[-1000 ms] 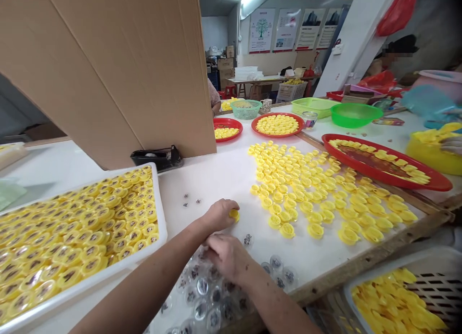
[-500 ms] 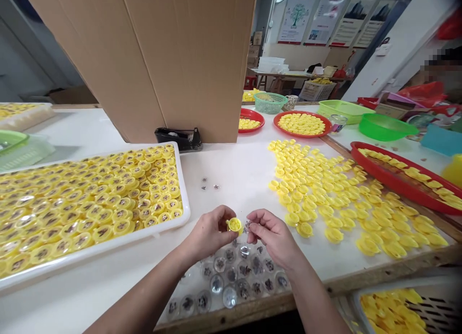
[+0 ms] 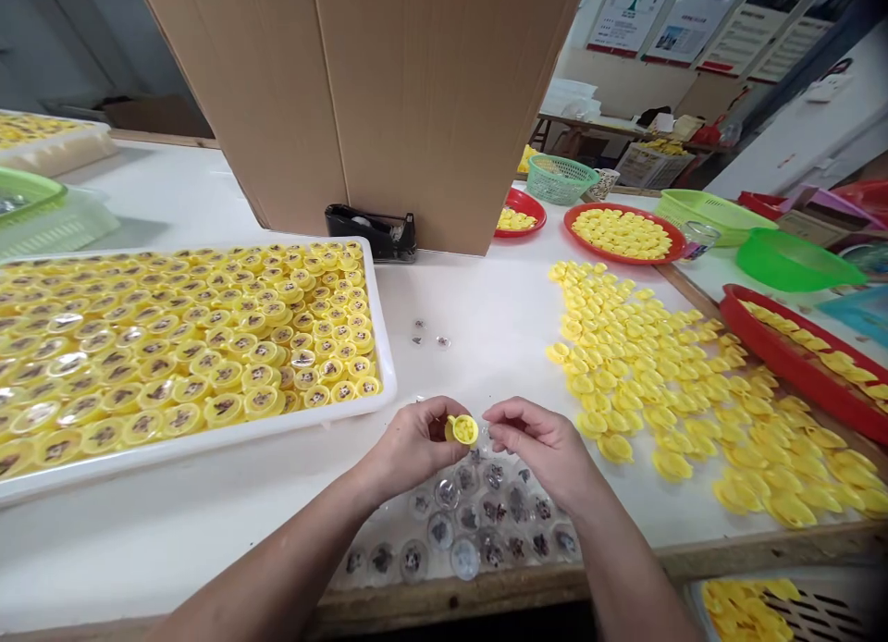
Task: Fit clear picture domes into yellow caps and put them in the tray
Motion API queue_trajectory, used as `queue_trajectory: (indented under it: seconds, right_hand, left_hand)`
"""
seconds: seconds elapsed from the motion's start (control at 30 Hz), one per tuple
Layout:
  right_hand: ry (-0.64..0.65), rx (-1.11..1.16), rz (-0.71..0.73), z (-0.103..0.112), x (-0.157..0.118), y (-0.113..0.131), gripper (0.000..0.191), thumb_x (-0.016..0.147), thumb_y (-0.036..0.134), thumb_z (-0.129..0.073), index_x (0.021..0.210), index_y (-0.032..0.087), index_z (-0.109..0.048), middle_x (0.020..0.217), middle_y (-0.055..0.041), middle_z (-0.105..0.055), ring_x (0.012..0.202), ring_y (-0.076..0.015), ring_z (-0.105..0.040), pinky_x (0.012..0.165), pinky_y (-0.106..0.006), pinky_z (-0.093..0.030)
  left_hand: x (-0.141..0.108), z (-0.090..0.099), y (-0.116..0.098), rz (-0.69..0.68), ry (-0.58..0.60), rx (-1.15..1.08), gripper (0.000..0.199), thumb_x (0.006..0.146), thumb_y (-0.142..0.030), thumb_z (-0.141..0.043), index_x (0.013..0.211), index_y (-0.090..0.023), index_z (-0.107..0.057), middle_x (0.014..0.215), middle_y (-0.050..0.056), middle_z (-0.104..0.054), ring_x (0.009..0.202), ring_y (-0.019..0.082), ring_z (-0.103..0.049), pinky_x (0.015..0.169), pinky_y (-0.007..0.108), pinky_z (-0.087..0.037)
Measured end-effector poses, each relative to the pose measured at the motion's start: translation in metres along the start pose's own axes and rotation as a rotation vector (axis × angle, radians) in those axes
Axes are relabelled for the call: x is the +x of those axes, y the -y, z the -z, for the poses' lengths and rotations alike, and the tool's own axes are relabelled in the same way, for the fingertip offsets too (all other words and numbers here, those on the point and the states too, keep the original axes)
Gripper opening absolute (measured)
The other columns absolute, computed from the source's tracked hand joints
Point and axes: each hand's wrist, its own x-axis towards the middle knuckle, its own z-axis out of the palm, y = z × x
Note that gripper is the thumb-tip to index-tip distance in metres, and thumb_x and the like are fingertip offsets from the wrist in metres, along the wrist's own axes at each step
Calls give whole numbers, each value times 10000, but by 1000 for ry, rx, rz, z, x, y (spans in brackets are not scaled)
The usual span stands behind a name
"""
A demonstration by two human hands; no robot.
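Note:
My left hand (image 3: 420,445) pinches a small yellow round plastic piece (image 3: 464,429), its hollow face turned up toward me. Just to its right, my right hand (image 3: 541,446) has thumb and fingers pressed together. Whatever lies between those fingertips is too small to make out. Below both hands, clear round domes with dark printed pictures (image 3: 465,559) are spread near the table's front edge. Several tiny printed bits (image 3: 442,342) lie beyond my hands. Loose yellow round pieces (image 3: 672,464) cover the table to the right.
At left, a white tray (image 3: 387,364) holds rows of yellow pieces with printed faces. A tape dispenser (image 3: 371,233) sits against a tall cardboard box (image 3: 430,105). Red trays (image 3: 735,332), a green basket (image 3: 561,181) and a green bowl (image 3: 797,261) stand at right and behind.
The camera view has shifted, so the scene sits further right and higher. My right fingers have drawn slightly away from the yellow piece; the printed bit seen in them earlier no longer shows clearly.

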Motion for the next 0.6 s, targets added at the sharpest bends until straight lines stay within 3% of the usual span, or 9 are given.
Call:
queue_trajectory:
  seconds: [0.1,0.3,0.43,0.6]
  right_hand:
    - [78,-44,-7,0,3,9,146,784,226,-614,929,225,-631,747,22,-597,661,-121,-567,641,-271,-489]
    - [158,-323,178,-4,10,15,184,773,167,-575,879,247,-702,903,-26,-571,792,-150,-571,671,-277,-473]
    - [72,-469,173,-7,6,10,192,797,175,-571,928,258,-683,864,-19,-609,759,-157,-592,659,-280,-473]
    - [-35,-670,229,-15,-7,8,158,835,199,-547,915,242,-677,810,-30,-657,733,-176,-623,670,-298,-480]
  left_hand:
    - [0,-1,4,57,40,-46,274,649,-152,-648,896,-167,-531,709,-33,-545,601,84,-513,519,188,-375]
    - [-1,-3,7,78,-13,15,330,608,-124,-635,892,-188,-479,822,-32,-555,587,68,-509,483,176,-369]
    - [-2,-5,9,69,-45,88,262,640,-138,-618,869,-177,-496,781,-30,-568,588,74,-512,488,179,-362]
    - [-3,-8,14,26,-36,61,251,696,-151,-579,944,-175,-553,873,18,-627,690,117,-582,565,215,-424]
